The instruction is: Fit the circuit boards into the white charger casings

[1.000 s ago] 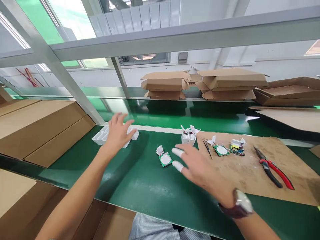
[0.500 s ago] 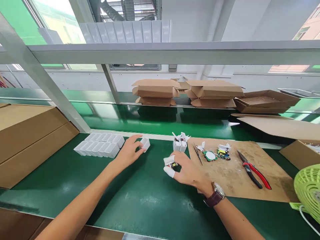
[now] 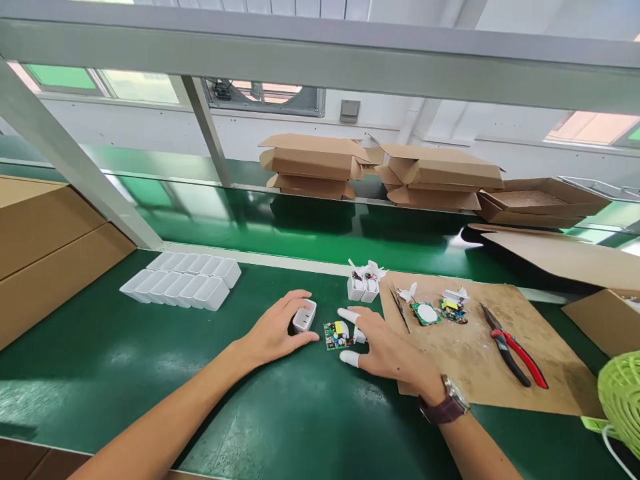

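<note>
My left hand (image 3: 275, 331) rests on the green belt (image 3: 165, 360) with thumb and fingers curled round a small white plastic shell (image 3: 305, 316), its open end facing me. Just to its right lies a green circuit board (image 3: 335, 334) with yellow and white parts. My right hand (image 3: 385, 348), with white finger cots on two fingers and a watch on the wrist, touches the board's right end where a white plug piece (image 3: 358, 333) sits. The fingers are bent in a loose pinch there.
Two rows of empty white shells (image 3: 180, 281) lie to the left. Two filled shells (image 3: 363, 285) stand at the belt's far edge. A cardboard sheet (image 3: 480, 360) carries tweezers (image 3: 399, 307), boards (image 3: 427, 312) and red-handled cutters (image 3: 513, 343). Cardboard boxes (image 3: 50, 247) left, a green fan (image 3: 623, 400) right.
My left hand took one white shell from beside the rows and brought it down to the middle. My right hand picked up the board, turned it component side up and set it beside the shell.
</note>
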### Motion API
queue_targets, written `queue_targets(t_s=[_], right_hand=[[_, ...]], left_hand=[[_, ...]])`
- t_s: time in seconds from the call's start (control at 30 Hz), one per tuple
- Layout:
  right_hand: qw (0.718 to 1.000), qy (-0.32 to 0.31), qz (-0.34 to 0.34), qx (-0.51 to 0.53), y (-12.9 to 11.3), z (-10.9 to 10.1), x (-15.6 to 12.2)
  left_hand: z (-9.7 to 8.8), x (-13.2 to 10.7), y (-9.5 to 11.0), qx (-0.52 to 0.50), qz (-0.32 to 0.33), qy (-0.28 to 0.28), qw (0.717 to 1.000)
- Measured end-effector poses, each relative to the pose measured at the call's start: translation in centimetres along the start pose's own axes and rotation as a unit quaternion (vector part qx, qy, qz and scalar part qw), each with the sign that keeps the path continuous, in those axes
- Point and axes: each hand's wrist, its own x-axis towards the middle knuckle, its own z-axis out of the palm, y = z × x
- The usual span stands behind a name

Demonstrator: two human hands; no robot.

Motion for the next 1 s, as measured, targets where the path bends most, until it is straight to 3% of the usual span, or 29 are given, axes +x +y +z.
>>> queue_targets(t_s=[0.1, 0.23, 0.5, 0.63, 0.73, 0.83, 1.0], right_hand=[[1.000, 0.019, -0.010, 0.014, 0.5, 0.6, -0.9], [0.993, 0.091, -0.069, 0.029, 0.4, 1.0, -0.9], [0.968, 0.220, -0.107, 0.051, -1.0, 0.0, -0.5], [0.951, 0.278, -0.125, 0.055, -2.3, 0.6, -0.6], [0.942, 0.304, -0.137, 0.036, -3.3, 1.3, -0.9], [0.942, 0.303, -0.141, 0.023, -3.8, 1.8, -1.2], [0.944, 0.289, -0.157, 0.034, -3.6, 2.4, -1.3]], left_hand=[[0.0, -0.5, 0.5, -0.017, -0.023, -0.027, 0.999], [-0.5, -0.8, 1.2, -0.014, -0.056, -0.057, 0.997], [-1.6, -0.8, 1.7, -0.075, -0.084, -0.105, 0.988], [-0.5, -1.1, 1.4, -0.094, -0.070, -0.075, 0.990], [0.1, -1.1, 1.6, -0.088, -0.010, -0.035, 0.995], [0.3, -1.0, 2.0, -0.075, 0.043, -0.011, 0.996], [0.4, -0.8, 2.1, -0.063, 0.072, 0.006, 0.995]])
